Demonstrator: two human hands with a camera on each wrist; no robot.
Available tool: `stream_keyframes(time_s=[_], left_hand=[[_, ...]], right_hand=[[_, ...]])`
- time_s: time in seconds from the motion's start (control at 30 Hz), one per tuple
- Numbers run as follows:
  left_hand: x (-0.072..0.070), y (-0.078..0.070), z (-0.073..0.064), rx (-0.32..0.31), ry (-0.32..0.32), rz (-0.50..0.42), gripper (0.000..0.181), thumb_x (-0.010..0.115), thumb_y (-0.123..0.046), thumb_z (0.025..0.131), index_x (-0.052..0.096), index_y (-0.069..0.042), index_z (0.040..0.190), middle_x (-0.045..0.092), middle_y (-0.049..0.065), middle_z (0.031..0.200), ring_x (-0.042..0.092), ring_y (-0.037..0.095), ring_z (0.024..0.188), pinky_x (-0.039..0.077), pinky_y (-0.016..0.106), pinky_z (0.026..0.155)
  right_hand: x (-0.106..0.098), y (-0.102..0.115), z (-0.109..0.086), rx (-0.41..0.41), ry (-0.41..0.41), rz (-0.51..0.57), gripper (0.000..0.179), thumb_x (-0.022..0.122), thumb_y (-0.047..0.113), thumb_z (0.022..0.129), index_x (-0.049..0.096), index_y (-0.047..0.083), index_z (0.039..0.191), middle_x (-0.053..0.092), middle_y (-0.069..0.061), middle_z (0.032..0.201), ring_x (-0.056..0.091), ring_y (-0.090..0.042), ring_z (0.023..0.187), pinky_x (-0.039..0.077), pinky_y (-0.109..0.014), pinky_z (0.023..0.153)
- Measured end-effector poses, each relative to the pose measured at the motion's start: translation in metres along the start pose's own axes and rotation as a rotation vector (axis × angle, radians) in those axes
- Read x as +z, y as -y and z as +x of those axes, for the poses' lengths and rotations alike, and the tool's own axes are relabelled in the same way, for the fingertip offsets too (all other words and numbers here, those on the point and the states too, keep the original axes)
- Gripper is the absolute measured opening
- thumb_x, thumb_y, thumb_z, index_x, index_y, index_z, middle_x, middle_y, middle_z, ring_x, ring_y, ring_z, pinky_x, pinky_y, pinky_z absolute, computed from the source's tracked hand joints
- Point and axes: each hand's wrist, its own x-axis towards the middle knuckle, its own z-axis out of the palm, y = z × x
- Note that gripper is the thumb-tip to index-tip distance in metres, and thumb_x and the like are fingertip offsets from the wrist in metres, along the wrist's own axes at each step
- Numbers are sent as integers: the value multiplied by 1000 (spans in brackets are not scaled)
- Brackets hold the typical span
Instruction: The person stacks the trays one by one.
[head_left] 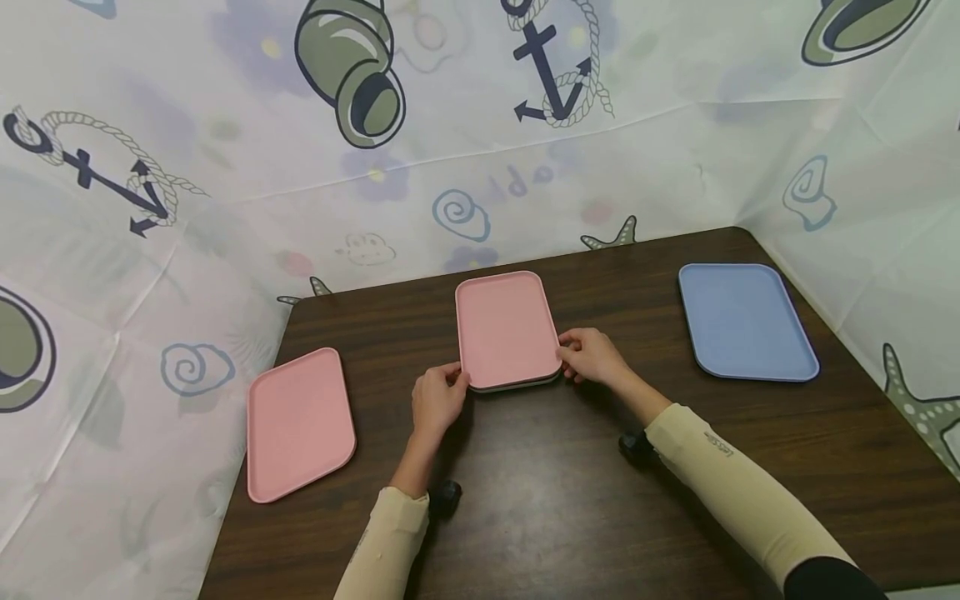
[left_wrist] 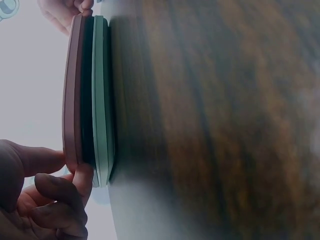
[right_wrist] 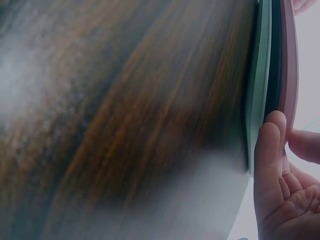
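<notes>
Near the back middle of the table, a pink tray (head_left: 508, 329) lies flat over a light green tray (left_wrist: 100, 100). A narrow dark gap separates their rims in both wrist views. My left hand (head_left: 438, 400) pinches the pink tray's edge by its near left corner, thumb above and fingertip below. On the opposite side, my right hand (head_left: 592, 356) pinches the same tray near its right front corner. From the head view the green tray is mostly hidden; only a thin dark rim shows along the front.
A second pink tray (head_left: 302, 425) lies at the table's left edge. To the far right sits a blue tray (head_left: 748, 321). The dark wooden table (head_left: 525, 508) meets a patterned cloth (head_left: 247, 142) behind and at both sides.
</notes>
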Motion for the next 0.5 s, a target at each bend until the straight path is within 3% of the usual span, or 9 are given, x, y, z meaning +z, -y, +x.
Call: stream_keyframes(time_s=[0.27, 0.5], left_hand=[[1, 0, 1, -25, 5, -4, 26, 68, -24, 90, 76, -12, 112, 74, 4, 92, 66, 26, 82, 49, 45, 71], [2, 1, 0, -57, 33, 16, 29, 66, -27, 92, 74, -14, 117, 74, 5, 101, 67, 30, 98, 50, 50, 79]], right_hand=[[-1, 1, 1, -9, 6, -27, 30, 60, 11, 96, 60, -5, 121, 66, -11, 76, 66, -20, 60, 55, -33, 53], [0, 0, 0, 8, 6, -23, 32, 60, 12, 96, 59, -5, 123, 66, -11, 76, 67, -21, 60, 55, -31, 52]])
